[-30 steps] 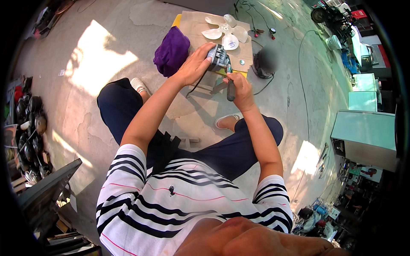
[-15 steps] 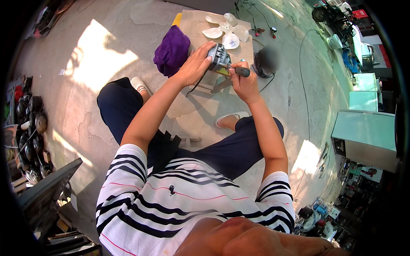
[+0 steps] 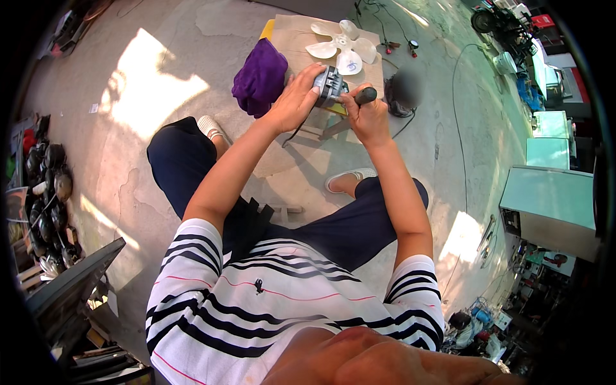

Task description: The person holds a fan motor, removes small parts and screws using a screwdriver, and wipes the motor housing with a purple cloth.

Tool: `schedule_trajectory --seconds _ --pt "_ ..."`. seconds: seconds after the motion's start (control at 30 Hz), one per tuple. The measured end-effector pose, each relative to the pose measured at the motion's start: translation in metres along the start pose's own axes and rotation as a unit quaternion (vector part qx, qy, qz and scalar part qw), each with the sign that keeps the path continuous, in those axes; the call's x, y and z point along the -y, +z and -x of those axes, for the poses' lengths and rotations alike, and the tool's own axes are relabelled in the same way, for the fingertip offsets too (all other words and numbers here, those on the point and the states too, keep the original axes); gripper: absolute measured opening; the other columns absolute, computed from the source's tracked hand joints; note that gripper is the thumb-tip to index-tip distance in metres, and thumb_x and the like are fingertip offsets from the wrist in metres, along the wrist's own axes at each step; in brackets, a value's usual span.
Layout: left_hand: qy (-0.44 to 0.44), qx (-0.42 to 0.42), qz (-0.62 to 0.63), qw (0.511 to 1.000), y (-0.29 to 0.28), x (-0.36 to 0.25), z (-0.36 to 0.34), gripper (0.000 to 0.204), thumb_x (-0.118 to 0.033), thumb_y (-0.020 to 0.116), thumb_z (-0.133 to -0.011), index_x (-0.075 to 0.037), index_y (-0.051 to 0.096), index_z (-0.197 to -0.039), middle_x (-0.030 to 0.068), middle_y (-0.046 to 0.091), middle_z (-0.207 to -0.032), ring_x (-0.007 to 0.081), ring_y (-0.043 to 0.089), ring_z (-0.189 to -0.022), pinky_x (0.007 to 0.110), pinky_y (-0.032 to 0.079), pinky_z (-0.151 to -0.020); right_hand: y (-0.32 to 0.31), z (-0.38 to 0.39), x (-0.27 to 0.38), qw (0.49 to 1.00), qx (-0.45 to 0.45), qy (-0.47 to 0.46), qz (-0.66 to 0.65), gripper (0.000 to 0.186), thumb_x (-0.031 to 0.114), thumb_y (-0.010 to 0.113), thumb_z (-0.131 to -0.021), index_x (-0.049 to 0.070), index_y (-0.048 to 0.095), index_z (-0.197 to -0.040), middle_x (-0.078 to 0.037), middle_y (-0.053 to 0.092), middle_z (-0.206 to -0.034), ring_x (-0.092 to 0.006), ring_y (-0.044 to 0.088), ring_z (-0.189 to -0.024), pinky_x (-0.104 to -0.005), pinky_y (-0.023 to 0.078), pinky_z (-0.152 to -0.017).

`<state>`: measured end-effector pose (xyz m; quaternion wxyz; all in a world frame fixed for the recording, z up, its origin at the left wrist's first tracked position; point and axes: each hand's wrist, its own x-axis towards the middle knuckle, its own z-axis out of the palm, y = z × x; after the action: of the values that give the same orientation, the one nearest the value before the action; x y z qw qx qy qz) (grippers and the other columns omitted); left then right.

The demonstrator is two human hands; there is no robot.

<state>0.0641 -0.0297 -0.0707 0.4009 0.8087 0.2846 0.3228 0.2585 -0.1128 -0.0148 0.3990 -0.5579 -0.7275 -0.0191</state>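
Observation:
Over the near edge of a small board-topped table point(image 3: 292, 37), my left hand point(image 3: 296, 101) is wrapped around a small grey fan motor point(image 3: 328, 85). A dark cord hangs below it. My right hand point(image 3: 370, 122) grips a screwdriver by its dark handle point(image 3: 366, 95), held against the motor's right side. Fingers hide the tool's tip, so its exact contact cannot be made out. Just beyond the motor lies a pale translucent fan blade point(image 3: 342, 45) with several petals, flat on the board. A bunched purple cloth point(image 3: 260, 77) rests at the table's left edge.
Right of the table stands a dark object with a blurred top point(image 3: 401, 96). Cables with red clips point(image 3: 389, 47) lie beyond it. Metal cabinets point(image 3: 545, 205) and clutter line the right side; dark machine parts point(image 3: 48, 186) are piled far left. My legs flank the table's near side.
My right hand and the screwdriver handle have turned slightly, the handle now tilting more upward. The left hand keeps the motor in nearly the same place.

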Motion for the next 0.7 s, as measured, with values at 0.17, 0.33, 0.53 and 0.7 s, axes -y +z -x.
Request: schedule_trajectory --seconds 0.17,0.33,0.53,0.7 --pt "0.007 -0.015 -0.003 1.000 0.003 -0.002 0.001 0.052 -0.025 0.034 -0.105 -0.015 0.029 -0.156 0.0157 0.029 -0.163 0.0365 0.028 -0.152 0.058 0.016 -0.124 0.002 -0.002 0.005 0.999 -0.035 0.014 -0.004 0.024 0.022 0.067 -0.099 0.007 0.052 -0.089 -0.010 0.064 -0.070 -0.0348 0.067 -0.063 -0.0432 0.053 -0.056" --pt "0.020 -0.028 0.002 0.999 0.006 -0.003 -0.001 0.051 -0.025 0.033 -0.105 -0.012 0.032 -0.154 0.0169 0.031 -0.162 0.0375 0.030 -0.151 0.056 0.016 -0.125 0.008 0.000 -0.002 0.993 -0.058 0.093 -0.043 0.036 0.029 0.054 -0.105 0.004 0.055 -0.080 -0.009 0.060 -0.063 -0.0238 0.062 -0.053 -0.0352 0.049 -0.054" --pt "0.028 -0.048 0.012 0.998 0.009 -0.005 -0.001 0.050 -0.025 0.033 -0.105 -0.010 0.034 -0.153 0.0193 0.033 -0.160 0.0395 0.031 -0.149 0.054 0.018 -0.125 0.009 -0.005 -0.006 0.984 -0.041 0.153 -0.083 0.045 0.036 0.051 -0.108 0.002 0.057 -0.079 -0.005 0.055 -0.055 -0.0134 0.058 -0.048 -0.0310 0.045 -0.049" --pt "0.028 -0.050 0.019 0.998 0.010 -0.006 -0.001 0.050 -0.025 0.032 -0.105 -0.009 0.034 -0.153 0.0204 0.033 -0.160 0.0404 0.032 -0.149 0.052 0.019 -0.125 0.003 -0.017 -0.001 0.968 -0.015 0.213 -0.131 0.050 0.040 0.050 -0.108 0.000 0.060 -0.080 -0.003 0.055 -0.057 -0.0109 0.057 -0.048 -0.0294 0.044 -0.047"
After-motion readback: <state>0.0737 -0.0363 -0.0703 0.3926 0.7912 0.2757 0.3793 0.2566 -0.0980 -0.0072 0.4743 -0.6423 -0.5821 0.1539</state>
